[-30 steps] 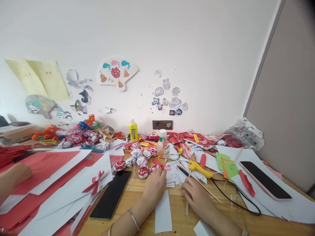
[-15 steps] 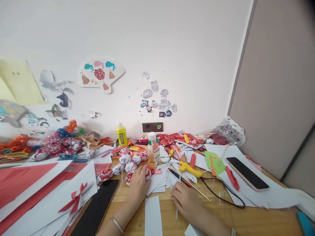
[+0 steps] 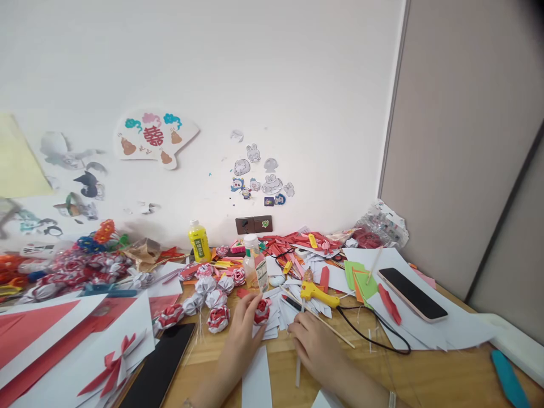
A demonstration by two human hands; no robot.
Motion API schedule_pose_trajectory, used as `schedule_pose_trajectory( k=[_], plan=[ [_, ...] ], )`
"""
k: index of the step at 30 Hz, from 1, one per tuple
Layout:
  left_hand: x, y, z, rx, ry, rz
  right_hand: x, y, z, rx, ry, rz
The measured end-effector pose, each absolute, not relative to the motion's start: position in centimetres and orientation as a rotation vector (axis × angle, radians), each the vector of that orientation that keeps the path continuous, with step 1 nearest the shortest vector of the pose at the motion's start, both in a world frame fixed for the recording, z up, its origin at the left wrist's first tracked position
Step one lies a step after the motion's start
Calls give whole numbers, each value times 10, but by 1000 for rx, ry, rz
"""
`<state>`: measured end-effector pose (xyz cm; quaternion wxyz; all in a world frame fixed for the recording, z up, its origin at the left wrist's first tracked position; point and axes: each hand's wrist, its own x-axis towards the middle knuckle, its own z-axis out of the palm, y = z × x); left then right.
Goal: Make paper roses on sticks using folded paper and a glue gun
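Observation:
My left hand (image 3: pixel 241 326) is closed round a red-and-white paper rose (image 3: pixel 262 312), held between thumb and fingers. My right hand (image 3: pixel 312 344) is curled over a thin, translucent stick like a glue stick (image 3: pixel 298 371), whose ends show above and below the fingers. Just beyond it lies a yellow hot glue gun (image 3: pixel 319 294) with a black cord. Under my left wrist runs a white paper strip (image 3: pixel 256 379). More paper roses (image 3: pixel 218 318) sit left of my left hand, and white paper pieces (image 3: pixel 276 320) lie between the hands.
A clear bottle (image 3: pixel 251 266) and a yellow bottle (image 3: pixel 199 242) stand behind the roses. At left are a dark phone-like slab (image 3: pixel 159 368) and red and white sheets (image 3: pixel 46 323). A phone (image 3: pixel 413 294) rests on paper at right. Red strips (image 3: pixel 293 246) lie along the wall.
My left hand has drawn a rose from beside the clear bottle towards me and right. My right hand stays nearly in place. The whole view has shifted a little to the right.

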<state>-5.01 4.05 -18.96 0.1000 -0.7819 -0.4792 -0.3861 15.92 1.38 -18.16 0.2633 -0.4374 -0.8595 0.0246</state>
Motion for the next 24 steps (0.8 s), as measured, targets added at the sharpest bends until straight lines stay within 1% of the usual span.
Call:
schedule_pose_trajectory(
  k=[4, 11, 16, 20, 24],
  plan=[
    [-51, 40, -188, -2248, -1444, -1062, 158, 15, -184, -1207, -2330, 84],
    [-75, 60, -189, -2067, -1644, -930, 158, 15, -185, -1189, -2326, 94],
    [-73, 54, -181, -1996, -1735, -867, 159, 15, -187, -1179, -2329, 117],
    [-70, 46, -171, -2012, -1800, -879, 159, 13, -189, -1172, -2349, 129],
    [-70, 43, -160, -2071, -1809, -1024, 159, 13, -187, -1166, -2353, 153]
  ],
)
